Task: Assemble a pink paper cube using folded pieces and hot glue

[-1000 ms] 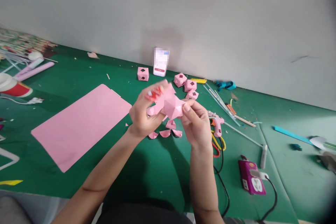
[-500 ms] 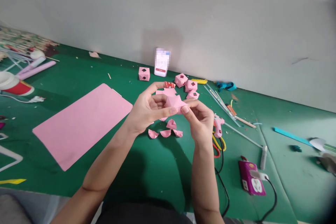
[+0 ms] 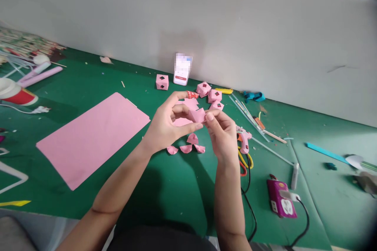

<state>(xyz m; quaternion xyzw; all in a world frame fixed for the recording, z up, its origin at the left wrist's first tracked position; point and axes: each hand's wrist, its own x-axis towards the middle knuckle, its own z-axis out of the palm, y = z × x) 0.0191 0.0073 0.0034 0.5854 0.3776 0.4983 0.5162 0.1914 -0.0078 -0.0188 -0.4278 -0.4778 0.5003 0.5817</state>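
Observation:
Between my hands, above the green table, is a small folded pink paper piece (image 3: 198, 115). My right hand (image 3: 221, 131) pinches its right edge between thumb and fingers. My left hand (image 3: 165, 123) curls around its left side, fingers behind and thumb below; a red patterned wrap covers the index fingertip. Flat pink paper pieces (image 3: 183, 122) lie beneath and behind my hands. Nearer to me are several small curved pink paper pieces (image 3: 185, 149). Farther back, folded pink paper boxes (image 3: 203, 89) with diamond holes stand in a group, and another box (image 3: 162, 82) is apart to their left.
A phone (image 3: 182, 71) leans on the wall. A large pink sheet (image 3: 94, 141) lies left, beyond it a paper cup (image 3: 17, 92). To the right are a pink glue gun (image 3: 244, 141), thin sticks (image 3: 250, 115), a purple box (image 3: 282, 199) and cables.
The folded paper piece has turned in my hands and shows a different side, with a notched top edge. My left index finger has shifted slightly right.

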